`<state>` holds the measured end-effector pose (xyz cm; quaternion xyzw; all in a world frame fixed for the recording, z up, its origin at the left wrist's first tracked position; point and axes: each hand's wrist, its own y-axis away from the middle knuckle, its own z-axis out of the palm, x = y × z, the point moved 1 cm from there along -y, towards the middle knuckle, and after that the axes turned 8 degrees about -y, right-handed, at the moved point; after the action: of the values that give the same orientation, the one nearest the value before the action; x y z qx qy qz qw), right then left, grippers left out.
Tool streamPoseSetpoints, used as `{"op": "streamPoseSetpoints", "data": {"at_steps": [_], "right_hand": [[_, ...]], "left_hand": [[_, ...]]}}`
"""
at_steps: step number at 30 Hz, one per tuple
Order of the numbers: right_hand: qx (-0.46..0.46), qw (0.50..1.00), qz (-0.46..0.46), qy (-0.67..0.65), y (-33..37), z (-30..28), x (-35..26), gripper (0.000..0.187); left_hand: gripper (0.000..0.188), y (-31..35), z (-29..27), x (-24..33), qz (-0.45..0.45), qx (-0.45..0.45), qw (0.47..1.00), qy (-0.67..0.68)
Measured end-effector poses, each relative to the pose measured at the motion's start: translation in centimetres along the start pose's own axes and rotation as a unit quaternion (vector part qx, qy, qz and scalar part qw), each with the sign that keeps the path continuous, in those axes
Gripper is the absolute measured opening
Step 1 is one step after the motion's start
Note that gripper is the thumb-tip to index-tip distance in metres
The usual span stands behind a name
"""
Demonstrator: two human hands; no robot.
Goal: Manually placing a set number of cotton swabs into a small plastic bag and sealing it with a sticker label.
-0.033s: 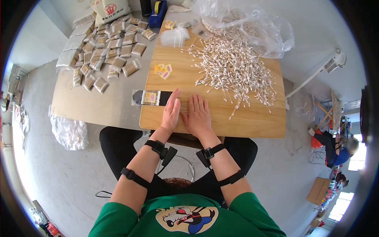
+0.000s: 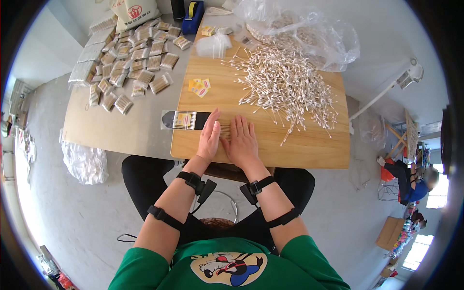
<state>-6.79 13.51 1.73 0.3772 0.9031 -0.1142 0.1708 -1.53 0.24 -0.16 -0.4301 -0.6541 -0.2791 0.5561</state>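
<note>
A small row of cotton swabs (image 2: 225,130) lies on the wooden board (image 2: 295,152) between my two hands. My left hand (image 2: 209,137) stands on edge at the row's left side, fingers stretched out. From the right, my right hand (image 2: 242,144) rests with fingers extended, covering part of the row. Just left of my left hand is a flat black strip (image 2: 202,120), and on it sits a bundle of swabs with a yellow card (image 2: 184,120). The swabs' lower part is hidden by my hands.
A big heap of loose cotton swabs (image 2: 290,87) fills the board's right side, below a clear plastic bag (image 2: 338,46). Yellow cards (image 2: 199,87) and clear pouches (image 2: 212,46) lie farther back. Packed swab packets (image 2: 137,65) cover the metal table's far left, near a blue tape dispenser (image 2: 193,18).
</note>
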Motion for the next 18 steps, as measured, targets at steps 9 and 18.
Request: {"op": "streamPoseSetpoints", "data": {"at_steps": [9,18], "right_hand": [[0.018,0.999,-0.019,-0.026,1.6,-0.9,2.7,0.076],[0.018,0.999,-0.036,-0.002,2.1,-0.9,2.1,0.074]], "left_hand": [[0.052,1.3,-1.1,0.4,0.143,-0.083,0.912,-0.375],[0.056,1.9,-0.6,0.8,0.153,-0.109,0.825,-0.532]]}}
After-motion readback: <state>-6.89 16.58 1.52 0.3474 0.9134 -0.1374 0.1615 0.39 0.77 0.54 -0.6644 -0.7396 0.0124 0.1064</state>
